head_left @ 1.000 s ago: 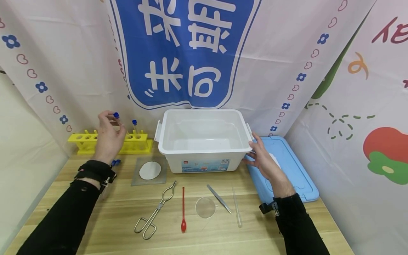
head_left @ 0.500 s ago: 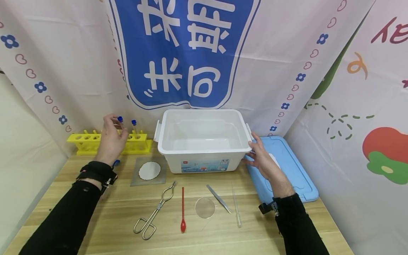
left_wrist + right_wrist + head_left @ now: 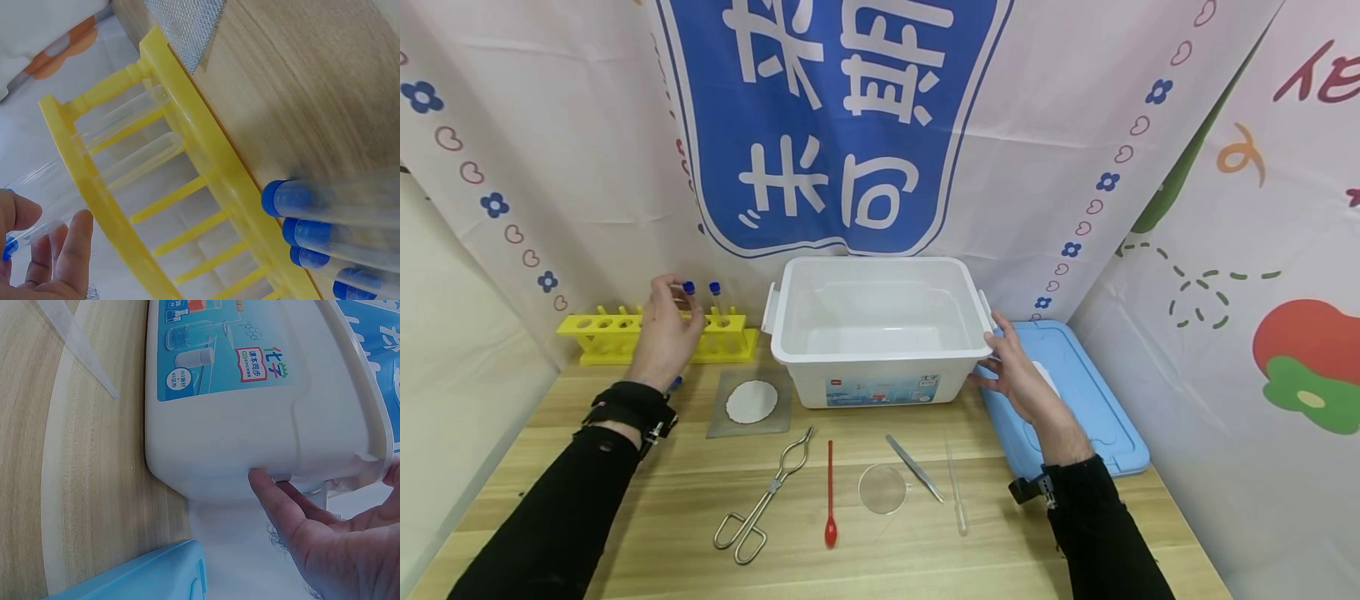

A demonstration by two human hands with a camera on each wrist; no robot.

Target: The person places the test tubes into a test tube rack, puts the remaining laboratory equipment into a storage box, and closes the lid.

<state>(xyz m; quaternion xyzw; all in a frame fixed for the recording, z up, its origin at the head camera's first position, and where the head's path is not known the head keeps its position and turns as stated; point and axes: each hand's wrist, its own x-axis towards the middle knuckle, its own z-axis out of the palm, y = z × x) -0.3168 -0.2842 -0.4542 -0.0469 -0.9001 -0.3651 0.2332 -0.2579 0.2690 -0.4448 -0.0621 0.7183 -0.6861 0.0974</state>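
My left hand (image 3: 667, 329) pinches a clear test tube (image 3: 134, 164) near its blue cap (image 3: 688, 287), above the yellow test tube rack (image 3: 730, 342). The tube's lower part passes down through the rack's top plate, its rounded end near the lower bar. Beside it, a second test tube (image 3: 122, 119) with a blue cap stands in the rack. My right hand (image 3: 1022, 379) rests on the right side of a white plastic bin (image 3: 880, 375), with straight fingers touching its wall below the rim and handle, as the right wrist view shows.
Several blue-capped test tubes (image 3: 312, 231) lie before the rack. Wire gauze (image 3: 722, 422), crucible tongs (image 3: 775, 485), a red spoon (image 3: 831, 529), a round glass dish (image 3: 882, 489), tweezers (image 3: 914, 468) and a dropper (image 3: 958, 500) lie in front. A blue lid (image 3: 1075, 400) lies right.
My left hand has moved right and down, lowering the test tube into the rack beside the other tube. The right hand and the bin have stayed in place.
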